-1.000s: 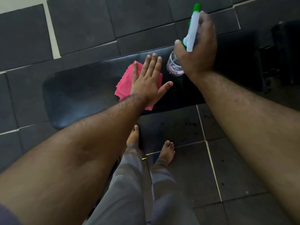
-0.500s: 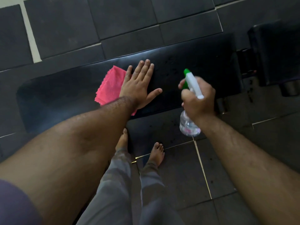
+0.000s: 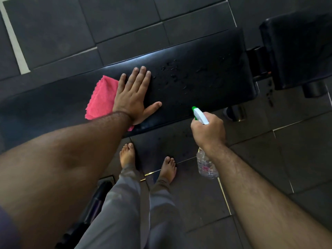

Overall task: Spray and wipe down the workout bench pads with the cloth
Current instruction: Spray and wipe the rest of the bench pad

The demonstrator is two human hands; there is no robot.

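Observation:
A long black bench pad runs across the middle of the view, with spray droplets on its right half. My left hand lies flat, fingers spread, pressing a pink cloth onto the pad. My right hand grips a clear spray bottle with a white and green nozzle, held off the pad's near edge, nozzle pointing toward the pad. A second black pad sits at the far right.
Dark floor tiles with pale grout surround the bench. My bare feet stand just in front of the pad's near edge. A metal bench leg shows under the right end. A dark object lies on the floor at lower left.
My right hand has brought the spray bottle from above the pad down to in front of its near edge. My left hand has slid the cloth rightward along the pad.

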